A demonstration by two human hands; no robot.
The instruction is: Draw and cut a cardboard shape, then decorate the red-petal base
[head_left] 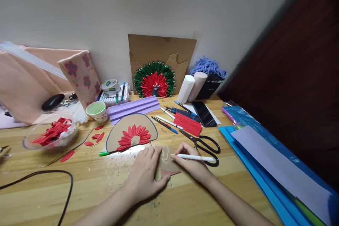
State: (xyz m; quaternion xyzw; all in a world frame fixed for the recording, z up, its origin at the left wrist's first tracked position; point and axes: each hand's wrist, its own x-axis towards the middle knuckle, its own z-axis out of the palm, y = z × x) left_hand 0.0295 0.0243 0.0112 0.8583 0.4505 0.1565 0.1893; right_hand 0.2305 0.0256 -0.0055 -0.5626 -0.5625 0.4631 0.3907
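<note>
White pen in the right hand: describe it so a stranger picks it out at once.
Start at the wooden table, then find the small brown cardboard piece between the left hand and right hand. From the right hand, the white pen extends rightward over the black-handled scissors. Similar white pens lie farther back by the red paper; this one alone is held.

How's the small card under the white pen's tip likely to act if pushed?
The card looks thin and flat, so probably light but fairly stiff. It may slide on the glossy table if the left hand lifts.
</note>
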